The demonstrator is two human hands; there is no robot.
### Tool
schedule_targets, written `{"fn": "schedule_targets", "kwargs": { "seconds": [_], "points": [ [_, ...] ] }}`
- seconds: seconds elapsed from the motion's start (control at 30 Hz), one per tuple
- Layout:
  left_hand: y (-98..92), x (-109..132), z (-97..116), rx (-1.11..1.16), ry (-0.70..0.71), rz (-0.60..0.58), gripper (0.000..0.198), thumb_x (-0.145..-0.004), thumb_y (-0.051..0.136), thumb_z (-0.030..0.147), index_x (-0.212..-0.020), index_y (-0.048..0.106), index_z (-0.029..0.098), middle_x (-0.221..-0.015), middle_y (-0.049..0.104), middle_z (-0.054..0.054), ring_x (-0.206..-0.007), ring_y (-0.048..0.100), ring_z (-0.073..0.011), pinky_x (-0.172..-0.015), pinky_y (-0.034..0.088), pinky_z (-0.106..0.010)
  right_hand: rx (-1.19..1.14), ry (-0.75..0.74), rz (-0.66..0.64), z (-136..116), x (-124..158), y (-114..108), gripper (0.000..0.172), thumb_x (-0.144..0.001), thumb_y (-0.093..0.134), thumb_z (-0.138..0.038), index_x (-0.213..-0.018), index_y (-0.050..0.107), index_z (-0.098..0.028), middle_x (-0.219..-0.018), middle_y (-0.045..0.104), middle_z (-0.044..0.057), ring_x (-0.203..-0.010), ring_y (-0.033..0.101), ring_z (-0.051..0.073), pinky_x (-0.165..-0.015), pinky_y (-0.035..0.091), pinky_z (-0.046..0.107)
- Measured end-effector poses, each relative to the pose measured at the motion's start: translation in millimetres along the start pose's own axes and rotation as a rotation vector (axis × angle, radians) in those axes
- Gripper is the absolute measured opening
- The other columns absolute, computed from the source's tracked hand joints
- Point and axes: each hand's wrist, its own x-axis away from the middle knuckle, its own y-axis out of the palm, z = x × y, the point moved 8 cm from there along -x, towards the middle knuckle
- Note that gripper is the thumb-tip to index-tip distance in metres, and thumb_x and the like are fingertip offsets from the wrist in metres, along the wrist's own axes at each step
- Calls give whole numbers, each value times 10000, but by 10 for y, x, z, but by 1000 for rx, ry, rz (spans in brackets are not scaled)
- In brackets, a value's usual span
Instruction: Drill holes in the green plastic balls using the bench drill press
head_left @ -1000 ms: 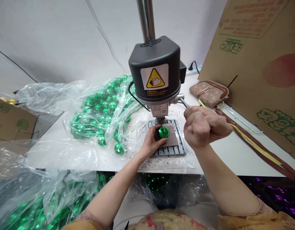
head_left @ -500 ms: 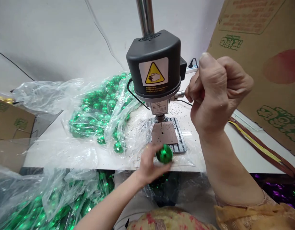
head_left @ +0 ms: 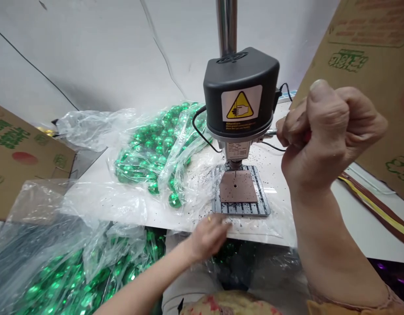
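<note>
My right hand (head_left: 326,135) is closed in a fist round the feed lever of a small black drill press (head_left: 241,92), held up level with the motor head. The bit hangs above a brown pad on the slotted base plate (head_left: 244,210), and nothing lies on the pad. My left hand (head_left: 207,236) is low at the table's front edge, just left of the plate and blurred by motion. No green bauble shows in it. Beneath it a clear bag (head_left: 228,256) with dark green glints hangs under the table.
An open plastic bag of shiny green faceted baubles (head_left: 149,148) lies on the white table left of the press. Another bag of them (head_left: 74,280) is at lower left. Cardboard boxes stand left (head_left: 21,153) and right (head_left: 369,57). A brown-and-yellow strap (head_left: 375,205) crosses the table's right side.
My left hand took the green bauble off the pad, drew it back to the table edge, and the bauble is now out of sight. My right hand raised the lever; the drill head rose.
</note>
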Motion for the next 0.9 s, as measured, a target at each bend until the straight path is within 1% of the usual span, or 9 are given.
{"fn": "schedule_targets", "kwargs": {
  "seconds": [0.1, 0.2, 0.3, 0.4, 0.53, 0.67, 0.73, 0.83, 0.9],
  "points": [
    [-272, -413, -819, -68, -355, 3, 321, -929, 410, 86, -1170, 581, 211, -1041, 706, -116, -979, 688, -235, -882, 560, -411, -22, -38, 5, 3, -1, -12, 426, -853, 649, -210, -514, 392, -235, -421, 351, -63, -370, 291, 89, -412, 222, 327],
    [-412, -750, -1565, -268, -582, -197, 372, -868, 385, 20, -1126, 587, 196, -1068, 683, -116, -1032, 655, -247, -945, 526, -426, -31, -53, -4, 19, -1, -22, 427, -851, 668, -233, -508, 412, -232, -419, 360, -61, -360, 310, 88, -408, 234, 325],
    [-535, -962, -1999, -348, -622, -279, 346, -799, 462, -11, -1022, 630, 193, -1083, 660, -145, -1132, 593, -311, -1002, 465, -473, -17, -47, -16, 20, 8, -19, 426, -857, 660, -232, -511, 412, -229, -427, 367, -62, -370, 329, 84, -417, 246, 321],
    [-600, -1004, -2222, -388, -663, -322, 212, -764, 567, 11, -874, 640, 177, -1057, 641, -176, -1204, 535, -366, -1041, 403, -507, -13, -50, -13, 5, 19, -16, 436, -861, 649, -221, -512, 389, -230, -425, 359, -66, -371, 316, 83, -416, 238, 323],
    [-648, -992, -2322, -399, -720, -348, 108, -775, 631, 83, -852, 645, 157, -1056, 640, -185, -1190, 544, -380, -1027, 406, -518, -19, -45, 2, 15, 16, -27, 434, -854, 661, -221, -513, 393, -228, -429, 373, -62, -372, 333, 89, -404, 223, 326],
    [-651, -1053, -2173, -315, -707, -308, 262, -854, 591, 198, -1108, 648, 174, -1093, 651, -130, -1069, 616, -299, -951, 480, -440, -44, -62, -30, 0, 20, -6, 431, -861, 666, -232, -511, 415, -221, -434, 378, -60, -374, 350, 87, -391, 240, 322],
    [-639, -1062, -2013, -47, -736, -171, 339, -906, 535, 291, -1224, 599, 192, -1083, 651, -93, -976, 640, -241, -865, 526, -387, -12, -57, -38, -4, 32, 1, 434, -876, 650, -236, -518, 405, -221, -447, 375, -58, -387, 354, 84, -401, 257, 321],
    [-514, -972, -1727, 590, -832, 48, 436, -915, 519, 430, -1280, 557, 194, -1058, 651, -83, -856, 662, -199, -699, 546, -325, 65, -71, -41, -13, 53, 4, 452, -903, 622, -290, -533, 372, -226, -464, 358, -50, -400, 352, 86, -405, 268, 325],
    [-403, -893, -1515, 816, -872, 97, 486, -869, 612, 471, -1261, 560, 189, -1006, 656, -76, -804, 668, -185, -624, 516, -281, 106, -88, -56, -17, 60, 12, 450, -921, 596, -326, -552, 357, -231, -469, 342, -48, -404, 346, 87, -405, 282, 323]
  ]
}}
